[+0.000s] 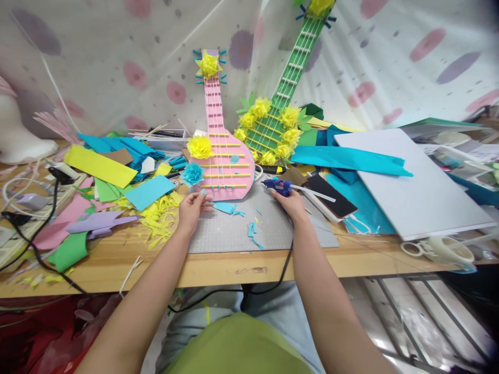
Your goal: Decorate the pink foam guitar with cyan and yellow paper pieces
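My left hand [191,210] is closed in a pinch at the lower left edge of a pink paper guitar [230,179]. What lies between its fingertips, if anything, is too small to make out. Just above it, a blue paper flower [193,174] sits on the guitar's side, with a yellow paper flower [200,147] higher up. My right hand [290,205] grips a blue hot glue gun [278,187], its nozzle pointing left towards the guitar. A white glue stick [317,193] sticks out of the gun's back. Both hands are over a grey cutting mat [218,236].
Behind stands a green paper guitar [268,127] ringed with yellow flowers. Coloured paper scraps [150,195] crowd the left. On the right lie a dark phone [331,195], a grey board [413,182] and white-handled scissors [440,252]. A black cord [288,265] hangs over the table's front edge.
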Demonstrator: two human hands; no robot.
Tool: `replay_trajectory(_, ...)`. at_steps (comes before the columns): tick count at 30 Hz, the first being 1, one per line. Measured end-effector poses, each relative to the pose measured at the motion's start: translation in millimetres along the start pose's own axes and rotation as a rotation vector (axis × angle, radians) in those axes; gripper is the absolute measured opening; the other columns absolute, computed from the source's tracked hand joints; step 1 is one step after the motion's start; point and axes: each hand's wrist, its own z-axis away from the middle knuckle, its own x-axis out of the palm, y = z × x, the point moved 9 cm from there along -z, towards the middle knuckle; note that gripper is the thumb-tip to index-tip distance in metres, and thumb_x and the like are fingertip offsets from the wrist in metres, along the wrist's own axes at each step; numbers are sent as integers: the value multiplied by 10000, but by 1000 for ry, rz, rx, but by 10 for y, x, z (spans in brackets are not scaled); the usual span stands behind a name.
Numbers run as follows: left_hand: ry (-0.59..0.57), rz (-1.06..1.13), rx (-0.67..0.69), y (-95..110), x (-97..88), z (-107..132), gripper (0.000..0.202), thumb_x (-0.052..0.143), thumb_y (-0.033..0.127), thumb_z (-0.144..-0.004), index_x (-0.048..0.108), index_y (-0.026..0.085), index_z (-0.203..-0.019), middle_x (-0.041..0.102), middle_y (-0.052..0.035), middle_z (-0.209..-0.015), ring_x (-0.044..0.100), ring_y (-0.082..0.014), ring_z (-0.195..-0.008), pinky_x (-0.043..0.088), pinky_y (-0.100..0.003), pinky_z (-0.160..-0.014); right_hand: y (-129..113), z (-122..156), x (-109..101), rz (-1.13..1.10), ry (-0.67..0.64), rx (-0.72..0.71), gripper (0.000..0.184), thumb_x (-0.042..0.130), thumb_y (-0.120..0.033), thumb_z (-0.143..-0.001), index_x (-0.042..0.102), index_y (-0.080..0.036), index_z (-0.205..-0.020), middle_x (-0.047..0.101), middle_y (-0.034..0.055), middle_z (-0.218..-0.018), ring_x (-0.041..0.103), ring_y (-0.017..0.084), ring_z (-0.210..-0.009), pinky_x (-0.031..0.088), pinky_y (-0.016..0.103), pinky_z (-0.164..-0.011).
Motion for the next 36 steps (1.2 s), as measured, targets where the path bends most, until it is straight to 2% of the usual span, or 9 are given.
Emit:
replay_trajectory(5, -11, 31, -3, 5, -1, 5, 366, 713, 434, -595, 533, 149, -737, 692, -50, -699, 660, -153, -565, 516, -228, -485, -73, 25, 9, -44, -20, -110, 454, 626, -522, -654, 692, -126, -865, 693, 119, -798, 620, 254, -759, 438, 338, -680)
replay_trajectory(13, -16, 28, -17, -12, 6, -10, 347, 708, 414, -599, 537, 146, -736, 688, -47, -699, 648, -139, -551, 504, -218, -476, -101, 66, 6, -22, -39, -108, 417, 613, -484, -691, 679, -117, -877, 689, 133, -841, 619, 259, -776, 437, 345, -693)
replay_trajectory(21, -16, 51, -38, 2, 13, 11, 346, 717, 413, -597, 545, 143, -727, 683, -42, -682, 643, -136, -546, 498, -217, -474, -57, 44, 37, 51, -45, -88, 437, 603, -517, -688, 670, -123, -866, 682, 137, -833, 618, 272, -788, 432, 348, -696)
replay_trajectory(27, 3, 105, -51, -8, -1, 16, 354, 745, 397, -569, 552, 133, -704, 678, -43, -653, 631, -137, -520, 485, -220, -467, -40, 48, 35, 48, -12, -78, 493, 585, -555, -682, 668, -133, -923, 682, 130, -861, 615, 268, -805, 423, 333, -693)
replay_trajectory(31, 3, 126, -51, -3, -3, 21, 363, 759, 399, -551, 563, 133, -700, 679, -45, -651, 633, -141, -524, 485, -222, -467, -33, 54, -11, 53, 60, -62, 554, 568, -600, -674, 667, -141, -967, 681, 132, -912, 610, 271, -826, 420, 336, -705)
replay_trajectory(36, 12, 142, -43, 8, -17, 31, 413, 778, 432, -500, 602, 129, -719, 678, -38, -650, 628, -130, -518, 499, -219, -466, -75, 76, -62, 136, 103, -45, 569, 557, -602, -680, 671, -129, -975, 675, 155, -938, 603, 284, -868, 416, 343, -723)
